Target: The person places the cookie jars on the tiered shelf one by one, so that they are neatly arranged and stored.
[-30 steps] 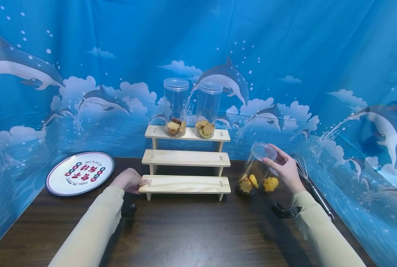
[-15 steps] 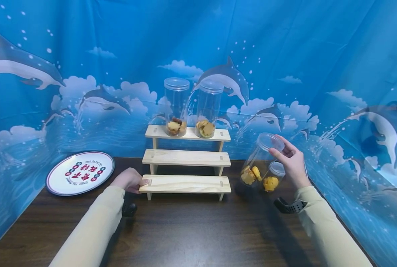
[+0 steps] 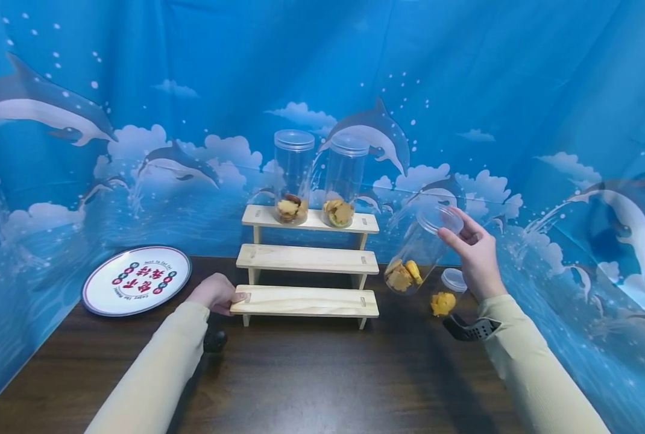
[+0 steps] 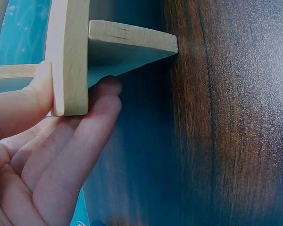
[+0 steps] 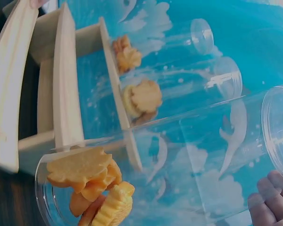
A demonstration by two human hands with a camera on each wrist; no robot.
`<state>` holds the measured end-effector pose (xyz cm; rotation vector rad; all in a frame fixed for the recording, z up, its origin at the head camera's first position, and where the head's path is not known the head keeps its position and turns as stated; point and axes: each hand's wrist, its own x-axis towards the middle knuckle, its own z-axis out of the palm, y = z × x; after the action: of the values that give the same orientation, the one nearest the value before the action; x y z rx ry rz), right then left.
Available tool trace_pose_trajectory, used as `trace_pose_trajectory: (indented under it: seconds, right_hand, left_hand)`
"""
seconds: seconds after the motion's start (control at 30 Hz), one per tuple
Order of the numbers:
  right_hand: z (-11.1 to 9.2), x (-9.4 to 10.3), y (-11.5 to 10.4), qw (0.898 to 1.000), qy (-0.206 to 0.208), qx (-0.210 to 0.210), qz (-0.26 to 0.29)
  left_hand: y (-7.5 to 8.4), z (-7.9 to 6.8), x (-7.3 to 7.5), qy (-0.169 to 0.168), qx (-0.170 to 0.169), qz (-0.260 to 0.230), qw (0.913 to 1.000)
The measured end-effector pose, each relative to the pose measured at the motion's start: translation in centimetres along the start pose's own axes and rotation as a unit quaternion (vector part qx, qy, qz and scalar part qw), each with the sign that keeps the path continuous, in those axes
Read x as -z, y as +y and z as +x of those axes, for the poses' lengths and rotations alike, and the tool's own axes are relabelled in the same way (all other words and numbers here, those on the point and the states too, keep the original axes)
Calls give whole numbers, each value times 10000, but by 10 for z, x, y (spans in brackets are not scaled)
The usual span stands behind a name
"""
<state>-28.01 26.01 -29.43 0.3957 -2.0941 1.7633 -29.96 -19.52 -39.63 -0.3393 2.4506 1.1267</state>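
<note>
My right hand (image 3: 477, 256) grips a tall clear jar (image 3: 421, 250) near its lid. Held tilted off the table, the jar has its base toward the left, with several flower-shaped cookies (image 3: 401, 275) gathered at the bottom. In the right wrist view the fingers (image 5: 271, 202) lie along the jar beside the lid. My left hand (image 3: 216, 293) pinches the left end of the lowest board of a three-step wooden rack (image 3: 301, 293). The left wrist view shows the thumb on top of that board (image 4: 68, 61) and the other fingers beneath it.
On the rack's top step stand two similar lidded jars (image 3: 293, 175) (image 3: 346, 181) holding cookies. A smaller jar (image 3: 454, 280) with yellow pieces is on the table (image 3: 301, 380) below my right hand. A white plate (image 3: 138, 280) lies at left. A dolphin-printed curtain (image 3: 219, 60) hangs behind.
The right hand has raised the tall jar from the table and tilted it, bringing it up and slightly left, away from the smaller jar. My left hand stays on the rack.
</note>
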Motion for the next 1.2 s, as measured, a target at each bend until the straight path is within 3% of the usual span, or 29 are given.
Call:
trace_pose_trajectory:
  seconds: [0.27,0.6,0.87,1.2]
  right_hand:
    - [8,-25,-4,9991,43,125,411]
    - [18,-52,-9,9995,-203,134,186]
    - [34,-88,-8,9982,-521,119,262]
    - [45,-132,-15,9906,-1083,145,827]
  left_hand:
    - [1,-3,-5,173,82,-24,9998]
    - [2,0,-5,184,46,1,9998]
    - [2,3,-4,278,250,97,9993]
    - [2,4,-6,352,253,165,9989]
